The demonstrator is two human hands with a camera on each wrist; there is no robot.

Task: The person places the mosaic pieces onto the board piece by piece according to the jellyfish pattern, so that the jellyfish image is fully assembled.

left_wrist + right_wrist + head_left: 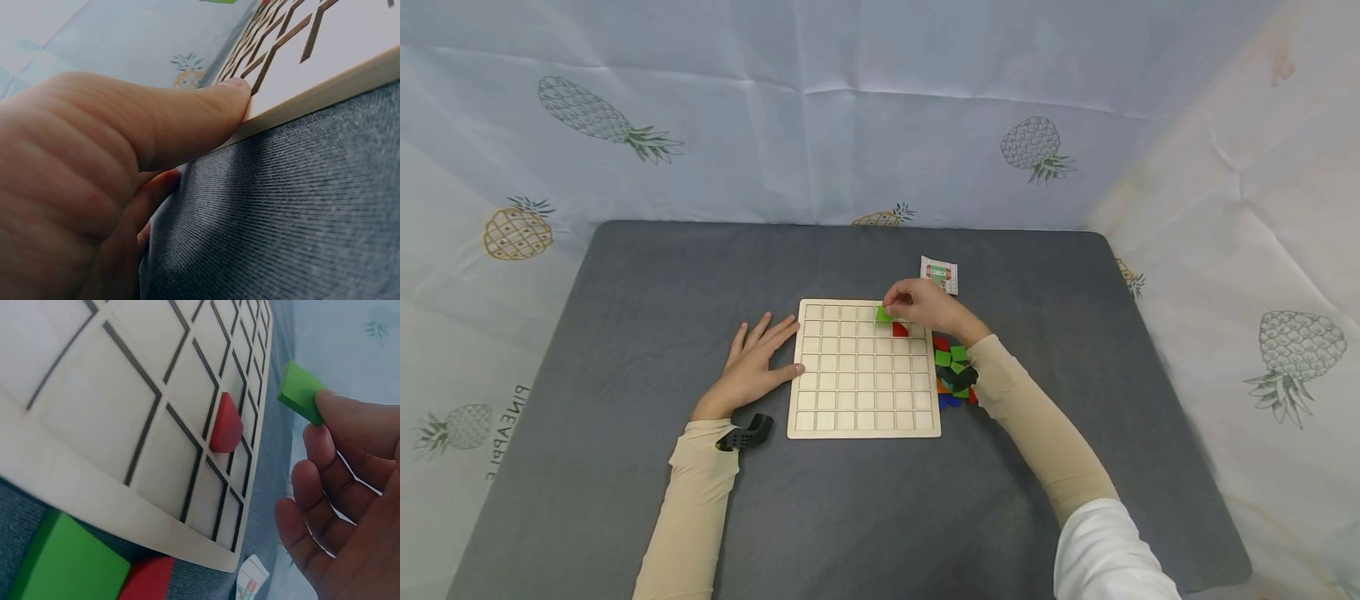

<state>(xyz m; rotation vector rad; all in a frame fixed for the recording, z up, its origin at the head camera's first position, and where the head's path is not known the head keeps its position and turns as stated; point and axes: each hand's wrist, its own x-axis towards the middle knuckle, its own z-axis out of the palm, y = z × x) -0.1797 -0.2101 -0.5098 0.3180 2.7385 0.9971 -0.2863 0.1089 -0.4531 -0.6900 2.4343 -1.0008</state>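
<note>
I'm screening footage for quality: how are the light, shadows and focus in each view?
Head: soft light, brighter on the right-hand part of the patterned cloth. Left wrist: shadow on the tabletop beside the left hand, board washed out, pineapple print blurred. Right wrist: green tile fairly crisp, board's edges look bowed, patterned cloth behind hazy.

Dark grey table [655, 308], far corners rounded, surface finely ribbed up close. Pale creased cloth [895, 42] hanging behind and along both sides, printed with grey pineapples [580, 107] and yellow pineapples [517, 234]; sideways lettering [508, 425] at left. Light bluish at back, warmer at right.
</note>
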